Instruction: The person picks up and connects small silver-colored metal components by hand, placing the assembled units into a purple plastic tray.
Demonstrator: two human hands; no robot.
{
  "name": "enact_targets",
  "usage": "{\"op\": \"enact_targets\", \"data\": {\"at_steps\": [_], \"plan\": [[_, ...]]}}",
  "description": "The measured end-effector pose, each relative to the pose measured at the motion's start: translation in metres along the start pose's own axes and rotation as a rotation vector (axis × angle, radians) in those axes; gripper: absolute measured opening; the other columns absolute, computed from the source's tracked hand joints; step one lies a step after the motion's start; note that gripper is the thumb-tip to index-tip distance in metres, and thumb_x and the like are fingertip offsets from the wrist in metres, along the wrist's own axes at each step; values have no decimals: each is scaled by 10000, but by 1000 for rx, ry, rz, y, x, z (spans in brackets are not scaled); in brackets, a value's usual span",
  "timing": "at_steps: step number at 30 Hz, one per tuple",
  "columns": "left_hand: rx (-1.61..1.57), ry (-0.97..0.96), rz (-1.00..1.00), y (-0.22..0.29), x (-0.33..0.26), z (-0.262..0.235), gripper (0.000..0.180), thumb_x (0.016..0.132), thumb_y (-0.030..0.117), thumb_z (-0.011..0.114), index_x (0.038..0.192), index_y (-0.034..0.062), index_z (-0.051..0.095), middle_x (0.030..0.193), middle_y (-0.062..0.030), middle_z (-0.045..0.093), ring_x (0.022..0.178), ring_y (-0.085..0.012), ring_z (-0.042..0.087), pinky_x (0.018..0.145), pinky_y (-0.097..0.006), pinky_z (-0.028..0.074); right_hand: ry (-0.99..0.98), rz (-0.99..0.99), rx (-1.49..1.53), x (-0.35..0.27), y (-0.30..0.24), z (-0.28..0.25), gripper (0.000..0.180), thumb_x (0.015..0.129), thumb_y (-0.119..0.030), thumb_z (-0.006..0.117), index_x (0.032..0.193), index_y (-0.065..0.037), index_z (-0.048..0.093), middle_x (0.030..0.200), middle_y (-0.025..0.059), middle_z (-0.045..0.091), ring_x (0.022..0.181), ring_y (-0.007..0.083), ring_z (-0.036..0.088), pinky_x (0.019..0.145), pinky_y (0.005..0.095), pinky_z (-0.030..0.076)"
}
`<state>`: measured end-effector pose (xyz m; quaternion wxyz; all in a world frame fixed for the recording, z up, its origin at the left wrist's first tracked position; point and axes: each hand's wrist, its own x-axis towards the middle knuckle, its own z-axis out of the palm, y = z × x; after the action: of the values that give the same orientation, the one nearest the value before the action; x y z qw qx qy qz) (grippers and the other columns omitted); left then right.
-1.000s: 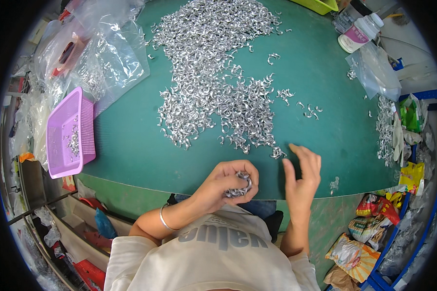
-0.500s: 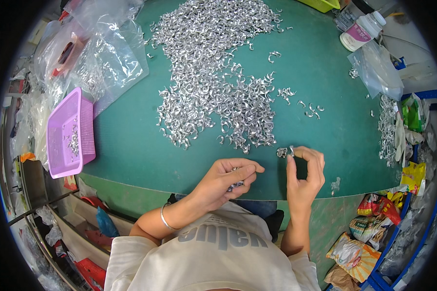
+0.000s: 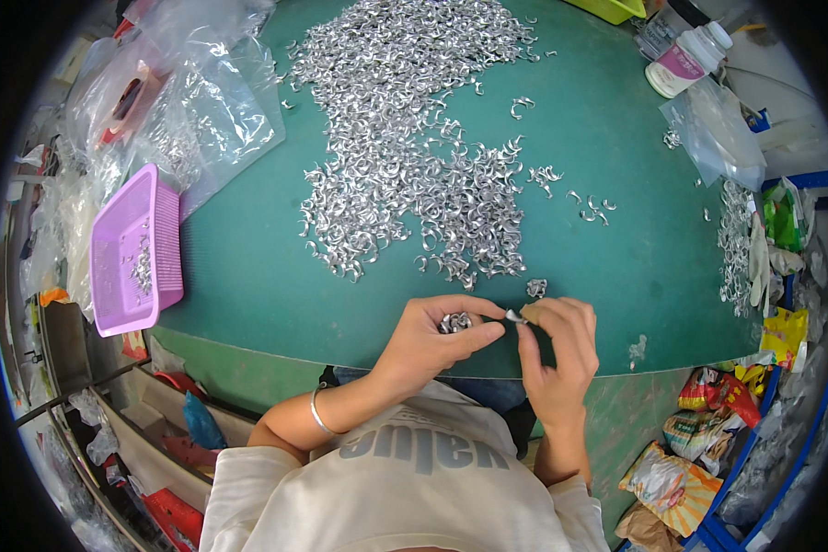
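Note:
My left hand [image 3: 432,342] curls around several small curved silver metal pieces [image 3: 454,322], which show in its palm. Between the fingertips of my right hand [image 3: 561,351] is a single curved metal piece [image 3: 514,316], held close to the left hand's thumb and forefinger tips. Just beyond my right hand, a small cluster of the same pieces [image 3: 536,288] lies on the green tabletop [image 3: 248,304]. Farther off spreads a large heap of these pieces [image 3: 377,156], with a few strays [image 3: 591,209] to its right.
A purple basket [image 3: 167,248] with some metal pieces stands at the left, near clear plastic bags [image 3: 230,101]. At the far right are a white bottle [image 3: 688,60] and a plastic bag [image 3: 716,138]. More pieces [image 3: 734,248] line the right edge, beside colourful packets [image 3: 784,331].
My right hand has moved left from the small cluster toward my left hand, with one metal piece in its fingertips. My left hand has opened slightly, showing the pieces inside.

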<state>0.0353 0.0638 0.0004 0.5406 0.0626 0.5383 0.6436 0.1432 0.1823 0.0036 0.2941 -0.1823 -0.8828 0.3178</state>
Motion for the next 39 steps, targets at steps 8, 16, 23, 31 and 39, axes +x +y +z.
{"op": "enact_targets", "data": {"at_steps": [8, 16, 23, 31, 39], "plan": [[-51, 34, 31, 5, -4, 2, 120, 793, 62, 619, 886, -13, 629, 626, 19, 527, 489, -17, 374, 412, -173, 241, 36, 35, 121, -3, -7, 3, 207, 659, -20, 684, 851, -6, 608, 830, 80, 591, 763, 243, 534, 657, 311, 400], [127, -1, 159, 10, -11, 4, 90, 776, 34, 620, 851, -7, 650, 715, -24, 605, 583, -30, 474, 498, -173, 357, 45, 294, 576, -13, -14, 6, 226, 646, 34, 701, 844, 48, 594, 809, 113, 606, 752, 225, 541, 650, 298, 422], [157, -48, 182, 11, -15, 3, 76, 770, 27, 623, 826, -18, 648, 777, -41, 634, 689, -58, 528, 614, -200, 424, 82, 266, 595, -13, -17, 4, 213, 633, 34, 710, 815, 53, 602, 767, 116, 603, 723, 225, 535, 640, 293, 420], [-29, -138, -29, 14, -16, 0, 144, 808, 105, 617, 889, -12, 641, 706, 26, 566, 641, -18, 458, 535, -170, 361, 83, 180, 470, -9, -24, 0, 214, 626, 44, 699, 823, 42, 617, 741, 105, 591, 706, 224, 515, 613, 292, 407], [126, -74, 248, 9, -15, 2, 98, 778, 8, 603, 862, -27, 639, 698, -23, 587, 566, -54, 472, 492, -182, 358, 53, 105, 428, -7, -27, -3, 205, 626, 79, 656, 823, 34, 626, 736, 102, 587, 712, 232, 504, 623, 296, 402]]}}
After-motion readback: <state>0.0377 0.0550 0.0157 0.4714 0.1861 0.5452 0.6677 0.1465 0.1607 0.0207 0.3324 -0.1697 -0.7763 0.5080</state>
